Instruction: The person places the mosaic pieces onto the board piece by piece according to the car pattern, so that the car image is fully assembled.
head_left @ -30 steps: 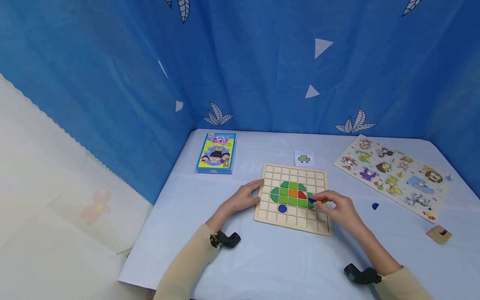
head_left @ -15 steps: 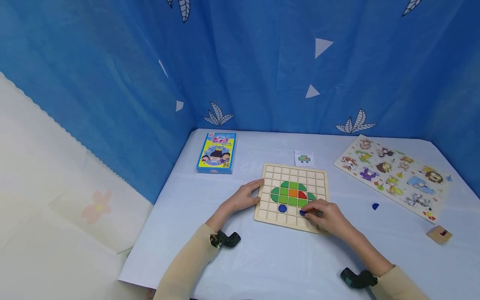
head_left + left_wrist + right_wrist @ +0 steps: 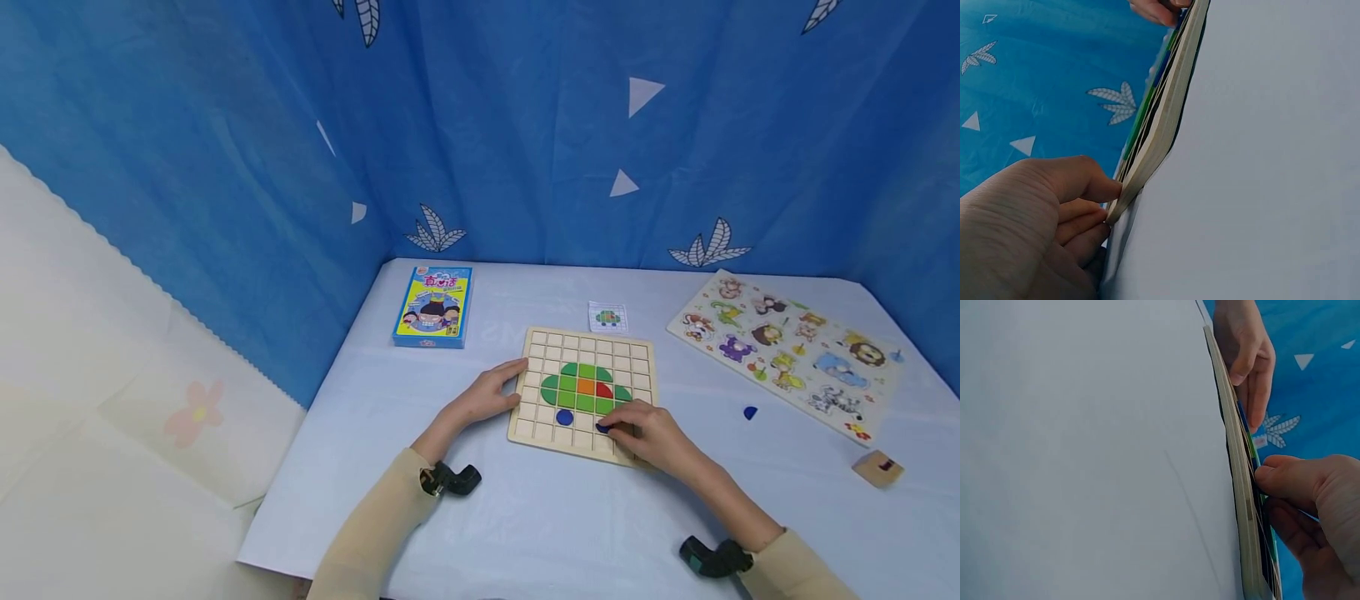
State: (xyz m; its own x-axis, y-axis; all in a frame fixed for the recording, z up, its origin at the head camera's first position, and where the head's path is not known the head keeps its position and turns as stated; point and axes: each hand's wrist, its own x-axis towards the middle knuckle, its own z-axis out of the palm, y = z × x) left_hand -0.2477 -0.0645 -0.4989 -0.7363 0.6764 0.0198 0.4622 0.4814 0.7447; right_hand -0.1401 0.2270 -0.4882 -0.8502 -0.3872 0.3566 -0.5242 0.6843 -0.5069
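Observation:
A wooden grid board (image 3: 547, 432) lies on the table, with green, orange and red pieces forming a patch. A blue round shape (image 3: 564, 417) sits on the grid just below that patch. My right hand (image 3: 648, 433) pinches a small blue piece (image 3: 602, 427) at the grid, to the right of the blue round; fingertips partly cover it. My left hand (image 3: 483, 396) rests against the board's left edge, thumb and fairly straight fingers touching it, also visible in the left wrist view beside the board's side (image 3: 1159, 134).
Behind the board lies a small pattern card (image 3: 607, 317). A boxed card game (image 3: 432, 307) stands at the back left. On the right are an animal puzzle board (image 3: 787, 354), a loose blue half-round piece (image 3: 751, 412) and a wooden block (image 3: 878, 469). A blue curtain (image 3: 517, 142) hangs behind.
My right hand has moved left and toward the near side with the blue piece, from the green patch's right end to the row below it. My left hand stays in place.

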